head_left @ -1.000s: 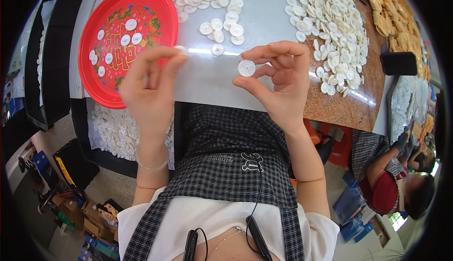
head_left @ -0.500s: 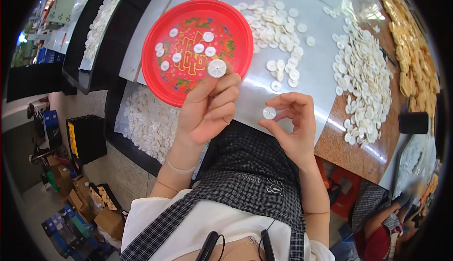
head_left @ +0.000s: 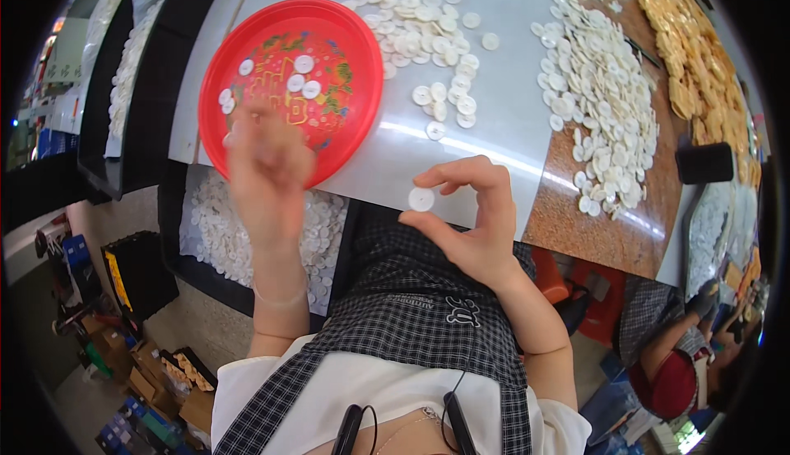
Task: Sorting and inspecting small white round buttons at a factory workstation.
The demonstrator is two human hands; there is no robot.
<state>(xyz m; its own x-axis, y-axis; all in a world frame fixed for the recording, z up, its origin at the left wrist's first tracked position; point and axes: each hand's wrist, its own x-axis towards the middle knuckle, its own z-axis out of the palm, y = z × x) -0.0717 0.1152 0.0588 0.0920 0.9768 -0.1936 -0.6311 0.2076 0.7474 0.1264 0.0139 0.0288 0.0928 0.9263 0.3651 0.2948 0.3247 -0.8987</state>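
Between the thumb and index finger of my right hand [head_left: 481, 225] is a small round white plastic disc [head_left: 421, 199] with a raised centre, held by its edges just off the table's front edge. My left hand [head_left: 276, 155] is over the near part of a round red tray [head_left: 358, 39] with a printed pattern. Motion blurs its fingers, so whether they hold anything does not show. Several white discs [head_left: 304, 64] lie flat in the tray, and the hand hides part of it.
Loose white discs [head_left: 440, 45] are scattered right of the tray. A larger heap [head_left: 609, 101] covers a brown board. Below the table's front edge sits a bin of white parts [head_left: 218, 216]. Yellowish packs [head_left: 683, 68] line the far right. A co-worker's red garment [head_left: 668, 360] shows lower right.
My left hand, which held a toothed white gear up, has swung left and down over the tray. The right hand still pinches its disc. The whole view has shifted slightly.
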